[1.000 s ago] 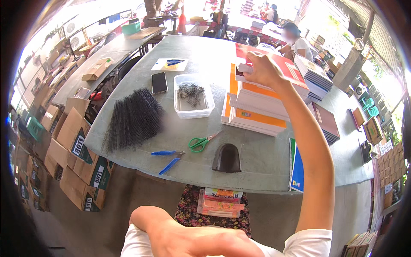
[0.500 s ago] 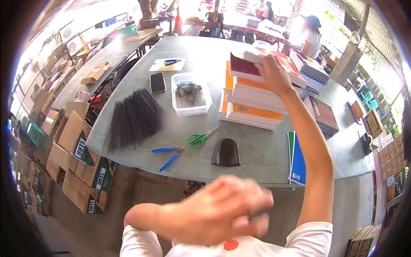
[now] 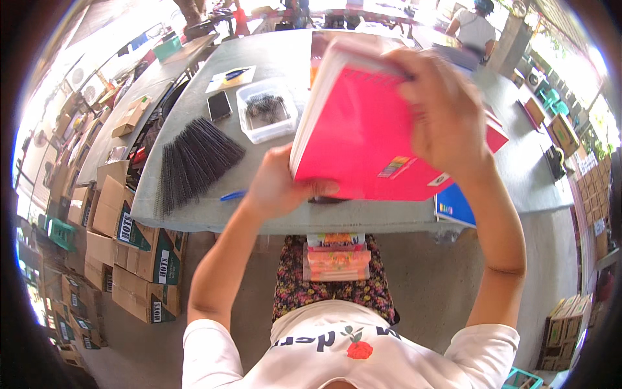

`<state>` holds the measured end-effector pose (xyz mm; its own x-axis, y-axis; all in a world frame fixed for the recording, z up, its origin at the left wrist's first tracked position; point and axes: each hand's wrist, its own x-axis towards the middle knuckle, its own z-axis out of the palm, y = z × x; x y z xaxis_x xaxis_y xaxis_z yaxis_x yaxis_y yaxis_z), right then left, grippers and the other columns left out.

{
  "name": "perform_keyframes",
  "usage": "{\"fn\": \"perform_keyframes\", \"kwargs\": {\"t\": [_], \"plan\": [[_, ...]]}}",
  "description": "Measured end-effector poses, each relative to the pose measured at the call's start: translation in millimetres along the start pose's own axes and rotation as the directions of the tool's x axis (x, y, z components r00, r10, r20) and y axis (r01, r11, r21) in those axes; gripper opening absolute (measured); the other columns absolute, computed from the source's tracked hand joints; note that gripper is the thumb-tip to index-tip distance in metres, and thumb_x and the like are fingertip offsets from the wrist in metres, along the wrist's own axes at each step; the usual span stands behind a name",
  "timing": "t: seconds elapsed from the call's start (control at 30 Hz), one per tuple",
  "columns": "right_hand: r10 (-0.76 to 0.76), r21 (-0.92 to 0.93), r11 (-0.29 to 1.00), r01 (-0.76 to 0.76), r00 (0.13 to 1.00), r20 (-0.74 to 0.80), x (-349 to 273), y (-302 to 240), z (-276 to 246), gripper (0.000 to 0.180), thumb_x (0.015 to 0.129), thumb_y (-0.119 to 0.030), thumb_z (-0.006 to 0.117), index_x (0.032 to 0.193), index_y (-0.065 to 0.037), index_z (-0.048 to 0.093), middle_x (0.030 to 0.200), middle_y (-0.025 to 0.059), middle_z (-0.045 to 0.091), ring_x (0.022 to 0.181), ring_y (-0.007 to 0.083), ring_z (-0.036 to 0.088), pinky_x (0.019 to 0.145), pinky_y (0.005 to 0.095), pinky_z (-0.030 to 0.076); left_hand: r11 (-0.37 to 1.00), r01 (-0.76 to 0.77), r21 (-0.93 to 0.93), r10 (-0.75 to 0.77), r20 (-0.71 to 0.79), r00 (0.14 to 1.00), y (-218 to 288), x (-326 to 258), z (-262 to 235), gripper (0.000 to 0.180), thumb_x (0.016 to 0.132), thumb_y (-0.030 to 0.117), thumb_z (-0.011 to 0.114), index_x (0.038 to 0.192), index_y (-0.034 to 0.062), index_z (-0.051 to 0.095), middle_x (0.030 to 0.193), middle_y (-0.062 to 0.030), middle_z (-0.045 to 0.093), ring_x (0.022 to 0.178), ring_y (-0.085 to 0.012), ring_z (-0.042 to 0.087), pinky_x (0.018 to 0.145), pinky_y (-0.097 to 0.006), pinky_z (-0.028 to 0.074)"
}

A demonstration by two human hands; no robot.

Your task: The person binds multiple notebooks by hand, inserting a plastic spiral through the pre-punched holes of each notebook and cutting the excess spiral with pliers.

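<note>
Both my hands hold a thick pink notebook [image 3: 363,136] up over the table, tilted, with its white page edges toward the left. A row of small holes runs near its upper edge. My left hand [image 3: 278,178] grips the lower left corner, thumb on the cover. My right hand [image 3: 447,110], somewhat blurred, is closed on the upper right side. Another pink cover [image 3: 497,134] shows beyond my right wrist. The held notebook hides most of the stacked books behind it. Below it, a blue notebook [image 3: 455,204] lies at the table's front edge.
Black spiral binding coils [image 3: 194,162] fan out on the table's left [image 3: 272,217]. Past them are a clear plastic box [image 3: 267,111] with short coils, a phone [image 3: 219,106] and a blue-handled tool [image 3: 234,74]. Cardboard boxes [image 3: 139,259] are stacked left. A person [image 3: 475,29] is far right.
My right hand has come back from the book stacks with the pink notebook. My left hand has risen from near my body and taken its lower corner. The view has shifted.
</note>
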<state>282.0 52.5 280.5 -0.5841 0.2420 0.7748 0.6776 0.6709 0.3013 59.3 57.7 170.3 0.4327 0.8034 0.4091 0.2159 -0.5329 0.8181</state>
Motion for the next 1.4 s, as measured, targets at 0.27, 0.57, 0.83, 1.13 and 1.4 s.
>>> {"fn": "perform_keyframes", "kwargs": {"t": [0.27, 0.57, 0.83, 1.13, 1.4], "plan": [[0.138, 0.138, 0.705, -0.695, 0.325, 0.936, -99.8, 12.1, 38.3, 0.060, 0.050, -0.025, 0.085, 0.099, 0.001, 0.062, 0.084, 0.0204, 0.065, 0.085, 0.0345, 0.063, 0.075, 0.0411, 0.049, 0.808, 0.321, -0.494, -0.328, 0.075, 0.942, -90.1, -90.1, 87.6, 0.027, 0.074, 0.005, 0.076, 0.096, -0.0003, 0.063, 0.092, -0.0021, 0.066, 0.082, -0.0079, 0.058, 0.075, -0.025, 0.049], [0.020, 0.216, 0.814, -0.539, 0.398, 0.917, -110.4, -63.4, 97.6, 0.050, 0.056, -0.025, 0.082, 0.093, -0.002, 0.059, 0.071, 0.0140, 0.063, 0.078, 0.0346, 0.062, 0.068, 0.0436, 0.048, 0.607, 0.492, -0.624, -0.523, 0.153, 0.839, -164.5, -147.8, 82.4, 0.036, 0.068, -0.003, 0.075, 0.102, 0.0025, 0.064, 0.091, -0.0008, 0.066, 0.078, -0.0086, 0.060, 0.073, -0.025, 0.049], [-0.128, 0.239, 0.909, -0.342, 0.318, 0.940, -68.9, -88.2, 115.8, 0.045, 0.056, -0.027, 0.083, 0.084, 0.000, 0.060, 0.084, 0.0166, 0.065, 0.087, 0.0338, 0.063, 0.069, 0.0411, 0.052, 0.570, 0.585, -0.578, -0.617, 0.170, 0.768, -179.7, -158.6, 77.4, 0.057, 0.060, -0.001, 0.080, 0.112, 0.0045, 0.059, 0.108, -0.0037, 0.061, 0.099, -0.0167, 0.057, 0.085, -0.032, 0.048], [-0.034, 0.179, 0.867, -0.466, 0.302, 0.953, -152.2, -80.3, 149.9, 0.050, 0.057, -0.027, 0.082, 0.092, -0.004, 0.057, 0.090, 0.0159, 0.064, 0.091, 0.0343, 0.062, 0.075, 0.0449, 0.050, 0.764, 0.562, 0.317, -0.640, 0.264, 0.721, -136.7, -171.4, 19.1, 0.035, 0.076, 0.012, 0.071, 0.106, -0.0020, 0.060, 0.086, -0.0115, 0.068, 0.084, -0.0186, 0.065, 0.078, -0.032, 0.051], [0.141, 0.306, 0.813, -0.495, 0.678, 0.722, -134.0, -103.1, 131.4, 0.054, 0.057, -0.026, 0.082, 0.100, -0.004, 0.058, 0.093, 0.0104, 0.059, 0.091, 0.0313, 0.056, 0.081, 0.0413, 0.045, 0.643, 0.766, 0.024, -0.626, -0.560, 0.543, -162.0, -95.4, -159.4, 0.030, 0.085, 0.030, 0.064, 0.076, 0.0010, 0.062, 0.062, -0.0041, 0.059, 0.051, -0.0091, 0.056, 0.043, -0.025, 0.043]]}}
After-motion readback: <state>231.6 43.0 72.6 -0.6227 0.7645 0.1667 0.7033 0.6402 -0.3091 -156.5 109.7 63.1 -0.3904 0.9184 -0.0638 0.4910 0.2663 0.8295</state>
